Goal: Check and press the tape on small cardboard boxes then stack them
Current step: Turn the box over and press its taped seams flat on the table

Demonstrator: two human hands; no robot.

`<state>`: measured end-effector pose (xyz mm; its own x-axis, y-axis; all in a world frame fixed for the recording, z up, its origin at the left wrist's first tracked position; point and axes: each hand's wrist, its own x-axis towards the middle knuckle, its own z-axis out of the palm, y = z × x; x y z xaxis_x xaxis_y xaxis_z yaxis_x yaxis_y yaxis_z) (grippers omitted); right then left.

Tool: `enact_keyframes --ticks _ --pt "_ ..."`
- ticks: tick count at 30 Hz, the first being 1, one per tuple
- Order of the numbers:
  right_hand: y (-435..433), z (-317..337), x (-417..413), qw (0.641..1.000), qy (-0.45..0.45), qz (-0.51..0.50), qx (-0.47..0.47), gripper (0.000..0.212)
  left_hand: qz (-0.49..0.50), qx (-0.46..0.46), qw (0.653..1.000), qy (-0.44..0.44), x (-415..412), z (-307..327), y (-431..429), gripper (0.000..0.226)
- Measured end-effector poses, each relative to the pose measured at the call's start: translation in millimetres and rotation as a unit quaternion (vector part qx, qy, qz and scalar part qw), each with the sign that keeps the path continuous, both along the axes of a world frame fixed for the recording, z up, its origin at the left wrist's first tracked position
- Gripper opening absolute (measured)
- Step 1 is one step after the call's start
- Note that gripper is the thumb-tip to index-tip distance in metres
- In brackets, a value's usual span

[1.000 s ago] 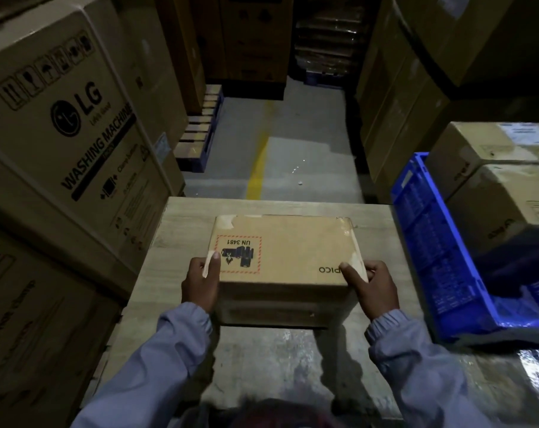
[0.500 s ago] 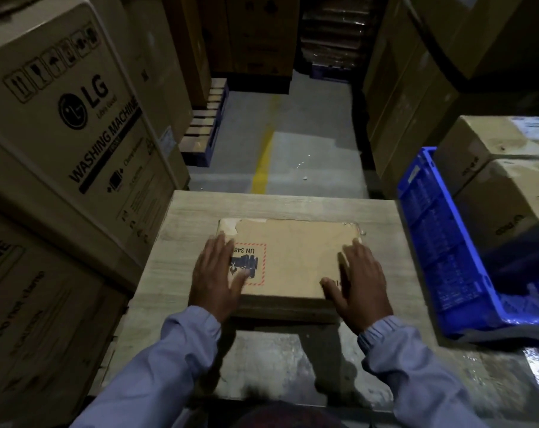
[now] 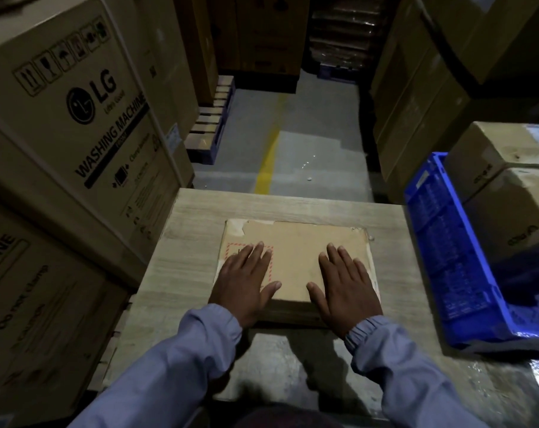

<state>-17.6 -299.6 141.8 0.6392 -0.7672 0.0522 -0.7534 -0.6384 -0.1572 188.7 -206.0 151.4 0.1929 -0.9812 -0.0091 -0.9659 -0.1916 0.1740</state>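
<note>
**Both palms spread flat on the small box, hands apart**

In the head view, the left hand (image 3: 243, 282) and right hand (image 3: 345, 285) lay side by side with fingers straight, gripping nothing. Both pressed down on the top of the small cardboard box (image 3: 296, 261), which sat on the wooden table (image 3: 194, 230) directly under them. Pale tape (image 3: 373, 273) showed just outside the right hand. The box looked shallow, stiff and probably light, with scuffed far corners. It would best be lifted by the two side walls beyond each hand. A blue crate (image 3: 441, 242) stood right of the right hand.
</note>
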Motion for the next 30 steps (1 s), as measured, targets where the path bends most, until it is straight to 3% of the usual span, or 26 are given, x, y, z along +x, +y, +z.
enact_keyframes --ticks 3,10,13,16,18,21,30 --pt "-16.1 8.6 -0.2 1.000 -0.023 0.010 0.008 0.065 0.017 0.014 1.000 -0.011 8.5 13.0 -14.3 0.072" --pt "-32.5 2.3 9.4 0.999 0.020 -0.022 0.032 0.085 0.030 0.020 0.999 -0.020 16.6 -3.9 -27.4 0.084" --pt "-36.7 10.6 7.7 0.999 0.017 -0.024 0.025 0.077 0.032 0.025 0.999 -0.036 19.1 4.9 -35.1 0.078" --pt "-59.5 26.1 8.7 0.999 -0.020 -0.029 -0.008 0.056 0.021 0.033 0.997 -0.066 31.2 15.8 -61.8 0.061" --pt "-75.2 26.6 8.4 0.997 -0.044 -0.058 0.004 0.061 0.047 0.025 0.997 -0.051 43.0 11.4 -70.6 0.061" --pt "-85.1 9.3 6.8 0.997 0.014 -0.071 0.038 0.076 0.076 0.009 0.997 -0.020 52.4 -7.5 -65.7 0.073" --pt "-86.0 2.0 6.7 0.993 -0.055 -0.092 0.050 0.069 0.107 -0.034 0.991 0.078 56.1 -18.2 -66.5 0.070"
